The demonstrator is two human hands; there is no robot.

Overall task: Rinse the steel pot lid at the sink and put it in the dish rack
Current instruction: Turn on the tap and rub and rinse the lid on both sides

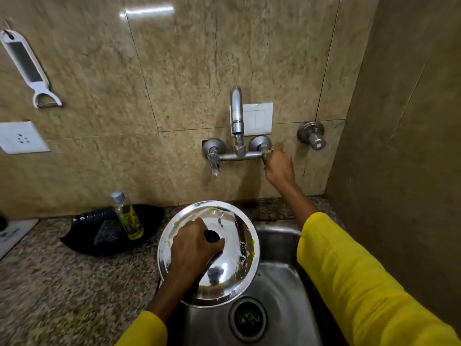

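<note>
Rinsing is just starting. The left hand [193, 242] grips the black knob of the round shiny steel pot lid [233, 260], holding it over the steel sink [279, 236]. The right hand [278, 164], closed on the wall tap's chrome handle [264, 156], appears to be opening it; water seems barely flowing. Next, bring the lid beneath the spout.
</note>
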